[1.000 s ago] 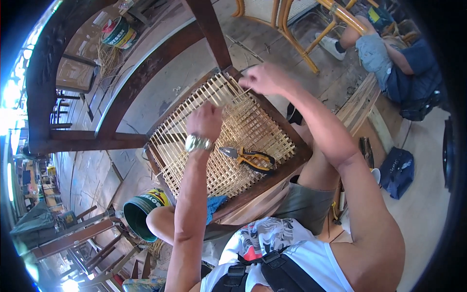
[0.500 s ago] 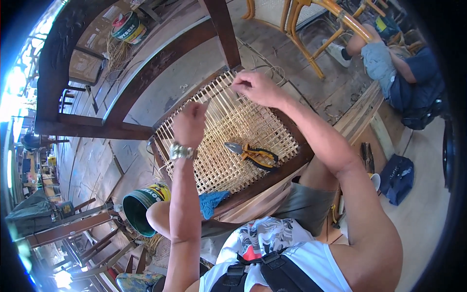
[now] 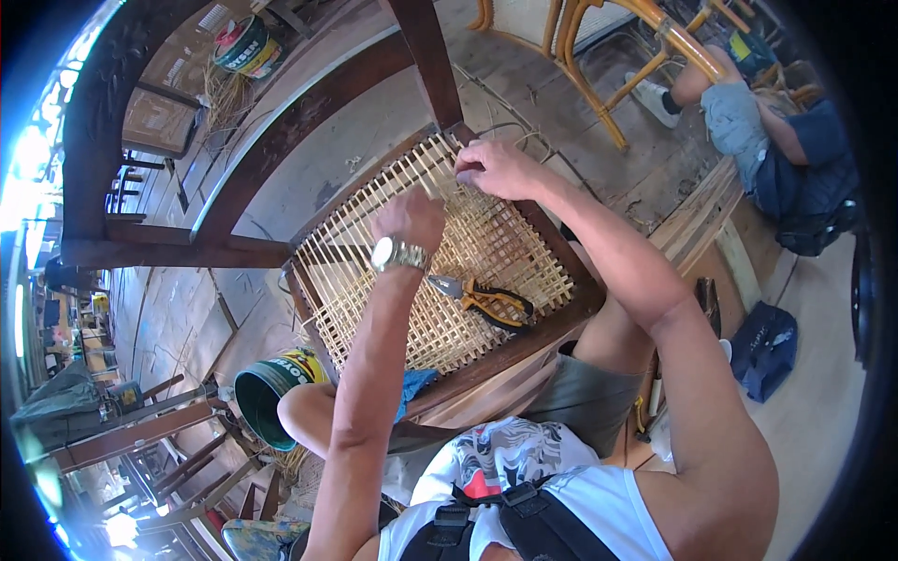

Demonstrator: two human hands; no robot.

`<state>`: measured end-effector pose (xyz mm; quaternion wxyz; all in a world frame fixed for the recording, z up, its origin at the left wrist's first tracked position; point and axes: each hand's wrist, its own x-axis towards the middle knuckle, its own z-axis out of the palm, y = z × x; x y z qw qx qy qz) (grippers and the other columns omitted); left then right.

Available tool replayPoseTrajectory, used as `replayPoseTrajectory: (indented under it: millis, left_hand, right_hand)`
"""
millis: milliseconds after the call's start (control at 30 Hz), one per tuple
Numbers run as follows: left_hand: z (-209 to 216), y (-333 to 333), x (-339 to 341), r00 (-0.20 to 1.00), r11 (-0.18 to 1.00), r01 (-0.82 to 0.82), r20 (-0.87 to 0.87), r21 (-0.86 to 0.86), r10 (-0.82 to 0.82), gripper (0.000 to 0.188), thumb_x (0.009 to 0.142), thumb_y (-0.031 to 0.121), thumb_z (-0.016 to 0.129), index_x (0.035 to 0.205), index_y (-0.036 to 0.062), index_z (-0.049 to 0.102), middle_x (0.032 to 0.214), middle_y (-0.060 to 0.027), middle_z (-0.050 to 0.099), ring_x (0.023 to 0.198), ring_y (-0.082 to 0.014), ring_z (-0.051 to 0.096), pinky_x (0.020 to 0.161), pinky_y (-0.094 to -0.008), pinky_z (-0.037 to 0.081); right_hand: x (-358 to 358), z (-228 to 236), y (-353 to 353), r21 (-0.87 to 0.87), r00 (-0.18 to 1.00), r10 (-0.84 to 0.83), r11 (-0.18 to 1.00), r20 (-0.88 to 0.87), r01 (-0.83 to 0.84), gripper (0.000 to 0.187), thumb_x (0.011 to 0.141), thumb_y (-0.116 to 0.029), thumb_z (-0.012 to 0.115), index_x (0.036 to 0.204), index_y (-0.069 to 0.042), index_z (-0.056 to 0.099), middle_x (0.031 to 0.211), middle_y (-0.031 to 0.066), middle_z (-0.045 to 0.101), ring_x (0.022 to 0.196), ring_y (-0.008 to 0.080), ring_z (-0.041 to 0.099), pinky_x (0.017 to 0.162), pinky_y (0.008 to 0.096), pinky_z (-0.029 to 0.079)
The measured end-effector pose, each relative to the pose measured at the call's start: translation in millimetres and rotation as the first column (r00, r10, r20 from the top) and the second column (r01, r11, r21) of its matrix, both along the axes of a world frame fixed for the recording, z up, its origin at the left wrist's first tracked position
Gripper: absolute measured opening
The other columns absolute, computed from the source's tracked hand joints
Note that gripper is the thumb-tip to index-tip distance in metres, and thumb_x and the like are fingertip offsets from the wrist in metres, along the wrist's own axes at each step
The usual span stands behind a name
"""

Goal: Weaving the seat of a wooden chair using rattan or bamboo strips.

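Note:
A dark wooden chair frame (image 3: pixel 337 107) holds a seat of woven cane (image 3: pixel 440 327), dense on the near side and with more open parallel strands toward the far left. Over the open strands is my left hand (image 3: pixel 410 222), a metal-banded watch (image 3: pixel 402 254) on its wrist; its fingers are closed and mostly turned away. By the far right corner of the seat, my right hand (image 3: pixel 500 170) pinches with thumb and curled fingers. Whatever thin thing either hand grips is too small to make out. Pliers (image 3: pixel 496 304) with orange and black handles lie on the weave.
A blue cloth (image 3: pixel 412 391) lies at the seat's near edge, beside a green bucket (image 3: pixel 262 411). Wooden boards (image 3: pixel 687 220) and a dark blue bag (image 3: pixel 762 351) are on the right. Another person (image 3: pixel 776 159) sits far right near a rattan chair (image 3: pixel 589 84).
My left hand has moved right and slightly down, closer to my right hand. My right hand has shifted slightly right. The pliers remain in place on the seat.

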<state>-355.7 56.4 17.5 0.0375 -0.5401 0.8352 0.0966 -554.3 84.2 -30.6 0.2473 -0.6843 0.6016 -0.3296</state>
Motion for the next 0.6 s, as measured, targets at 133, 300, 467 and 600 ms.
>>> replayPoseTrajectory:
  millis: [133, 300, 467, 600]
  left_hand:
    - [-21, 7, 23, 0.895, 0.958, -0.169, -0.371, 0.231, 0.247, 0.041, 0.089, 0.047, 0.068, 0.094, 0.0067, 0.073, 0.087, -0.0163, 0.074, 0.084, -0.0345, 0.072, 0.076, -0.0450, 0.055]
    - [-41, 7, 29, 0.868, 0.956, -0.221, -0.408, 0.195, 0.284, 0.043, 0.086, 0.050, 0.071, 0.090, 0.0073, 0.074, 0.082, -0.0143, 0.074, 0.081, -0.0332, 0.072, 0.072, -0.0432, 0.055]
    - [-39, 8, 32, 0.815, 0.924, -0.226, -0.460, 0.309, 0.353, 0.043, 0.086, 0.050, 0.071, 0.090, 0.0082, 0.074, 0.082, -0.0105, 0.074, 0.078, -0.0294, 0.072, 0.070, -0.0414, 0.055]
    - [-37, 8, 27, 0.850, 0.942, -0.235, -0.420, 0.241, 0.319, 0.041, 0.087, 0.050, 0.070, 0.095, 0.0095, 0.073, 0.083, -0.0127, 0.074, 0.081, -0.0321, 0.072, 0.070, -0.0427, 0.054]
  right_hand:
    - [3, 10, 0, 0.145, 0.997, -0.062, 0.988, 0.040, 0.056, 0.014, 0.083, -0.019, 0.073, 0.089, -0.006, 0.072, 0.088, 0.0154, 0.073, 0.085, 0.0304, 0.071, 0.076, 0.0409, 0.054]
    - [0, 6, -1, 0.130, 0.996, -0.093, 0.987, 0.017, 0.090, 0.012, 0.079, -0.016, 0.070, 0.085, -0.006, 0.071, 0.085, 0.0156, 0.073, 0.081, 0.0297, 0.071, 0.073, 0.0404, 0.054]
    - [2, 5, -1, 0.145, 0.995, -0.101, 0.985, 0.013, 0.098, 0.012, 0.080, -0.018, 0.067, 0.083, -0.006, 0.070, 0.085, 0.0158, 0.072, 0.082, 0.0319, 0.071, 0.073, 0.0438, 0.055]
    - [20, 3, -4, 0.113, 0.983, -0.132, 0.983, -0.129, 0.146, 0.013, 0.081, -0.018, 0.069, 0.086, -0.006, 0.071, 0.088, 0.0167, 0.072, 0.085, 0.0338, 0.070, 0.076, 0.0451, 0.055]
